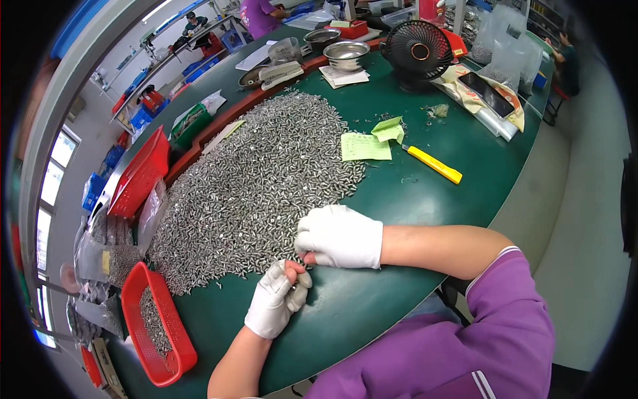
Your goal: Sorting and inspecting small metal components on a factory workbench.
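A large heap of small silvery metal pins (252, 179), perhaps screws, covers the middle of the green table (359, 299). My left hand (276, 299), in a white glove with bare fingertips, is closed in a pinch just off the heap's near edge. Whatever lies between its fingers is too small to name. My right hand (340, 236), gloved the same way, rests at the heap's near right edge with its fingers curled and the thumb tucked under. Those curled fingers hide anything they hold. The two hands are close together, fingertips almost meeting.
A red basket (179, 332) with metal pins stands at left. Right of the heap lie green paper slips (365, 147) and a yellow utility knife (434, 165). Farther back are a black fan (417, 52), a phone (487, 93) and metal bowls (347, 56).
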A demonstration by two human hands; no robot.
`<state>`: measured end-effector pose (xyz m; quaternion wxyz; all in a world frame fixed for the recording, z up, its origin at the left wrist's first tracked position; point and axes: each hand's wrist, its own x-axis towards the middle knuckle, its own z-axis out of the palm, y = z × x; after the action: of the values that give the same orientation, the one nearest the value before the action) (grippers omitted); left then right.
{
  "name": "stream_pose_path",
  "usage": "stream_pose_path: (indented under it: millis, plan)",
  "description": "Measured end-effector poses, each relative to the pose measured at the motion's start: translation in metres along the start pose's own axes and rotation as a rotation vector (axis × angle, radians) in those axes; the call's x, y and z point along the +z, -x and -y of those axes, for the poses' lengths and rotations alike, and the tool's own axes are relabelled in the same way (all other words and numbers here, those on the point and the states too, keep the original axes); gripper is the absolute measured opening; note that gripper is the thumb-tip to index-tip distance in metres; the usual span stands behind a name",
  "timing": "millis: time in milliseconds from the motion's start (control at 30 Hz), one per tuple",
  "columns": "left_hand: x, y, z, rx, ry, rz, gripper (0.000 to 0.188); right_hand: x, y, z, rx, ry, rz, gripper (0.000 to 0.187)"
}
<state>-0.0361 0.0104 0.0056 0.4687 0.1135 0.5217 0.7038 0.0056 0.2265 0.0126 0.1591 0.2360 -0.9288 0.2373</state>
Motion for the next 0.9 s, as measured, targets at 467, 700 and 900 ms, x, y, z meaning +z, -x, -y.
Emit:
stream_pose_path:
  millis: [467,700,900]
  plan:
    - [-0.003,0.002,-0.004,-0.062,0.073,-0.003,0.022,0.002,0.000,0.010,-0.173,-0.186,-0.136,0.017]
    - [0.004,0.002,0.001,-0.014,-0.010,-0.075,0.028,0.005,0.002,0.011,-0.124,-0.137,-0.165,0.016]
    - [0.004,0.006,0.003,0.015,-0.030,-0.069,0.026,0.008,0.002,0.012,-0.128,-0.138,-0.168,0.016]
